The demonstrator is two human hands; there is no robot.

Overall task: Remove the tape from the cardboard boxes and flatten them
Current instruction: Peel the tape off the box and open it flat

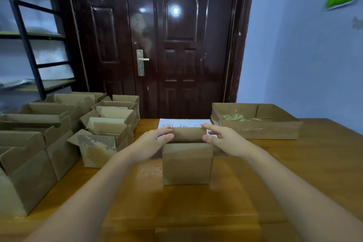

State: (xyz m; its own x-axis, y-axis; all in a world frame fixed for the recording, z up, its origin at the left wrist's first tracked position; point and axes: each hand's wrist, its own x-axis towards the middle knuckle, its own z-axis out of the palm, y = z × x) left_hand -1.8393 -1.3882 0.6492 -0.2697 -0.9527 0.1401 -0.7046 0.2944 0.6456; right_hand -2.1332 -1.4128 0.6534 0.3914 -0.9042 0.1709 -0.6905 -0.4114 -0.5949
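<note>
Wooden surface (294, 173) runs under both my arms. Nearest me, standing between them, is the small box (187, 163) I am working on, upright with its top open. My left hand (155, 141) and right hand (224, 139) sit at either side of its far flap, fingers loosely curved round the flap's ends and touching it; whether they truly pinch it I cannot tell. I see no tape on this box, so I judge it ready to be flattened. Left of my left hand stands a crowd of open boxes (59, 129), none yet flat, so most of the job remains. Beyond my right hand a shallow tray box (255, 129) holds peeled tape scraps (235, 117). Just past the fingertips lies a paper sheet (182, 123), then a dark door (176, 41).
</note>
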